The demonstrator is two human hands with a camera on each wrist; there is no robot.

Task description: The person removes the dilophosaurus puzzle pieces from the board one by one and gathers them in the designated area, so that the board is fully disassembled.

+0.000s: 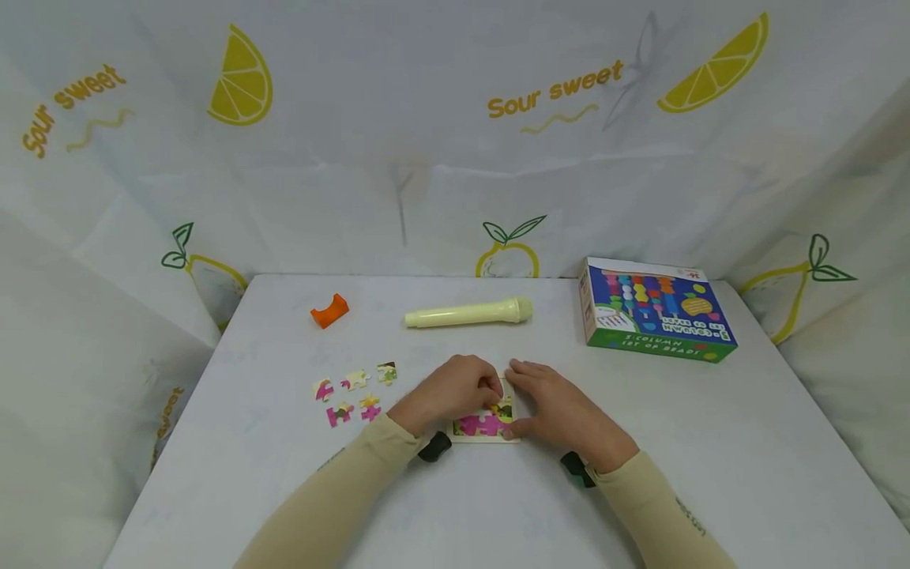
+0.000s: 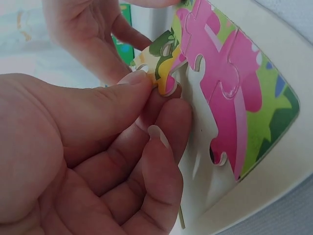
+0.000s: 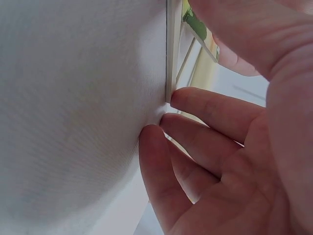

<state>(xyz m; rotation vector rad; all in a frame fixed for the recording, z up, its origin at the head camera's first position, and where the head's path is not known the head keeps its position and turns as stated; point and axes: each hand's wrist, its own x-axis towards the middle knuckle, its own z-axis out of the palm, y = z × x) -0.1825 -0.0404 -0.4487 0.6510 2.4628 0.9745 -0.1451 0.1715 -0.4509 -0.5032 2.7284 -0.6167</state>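
The left hand (image 1: 462,389) pinches a puzzle piece (image 2: 163,62) over the puzzle tray (image 1: 490,441).
The right hand (image 1: 562,407), fingers relaxed, touches the tray's right edge; loose pieces (image 1: 340,414) lie left of it. Beyond the tray are a bead-set box (image 1: 657,310) at right, a yellow microphone (image 1: 465,314), and an orange block (image 1: 329,314) at left.

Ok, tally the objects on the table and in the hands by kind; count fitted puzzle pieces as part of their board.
Loose puzzle pieces in sight: 5
Puzzle piece in the left hand: 1
Puzzle board: 1
Microphone: 1
Orange block: 1
Bead-set box: 1
Total: 10
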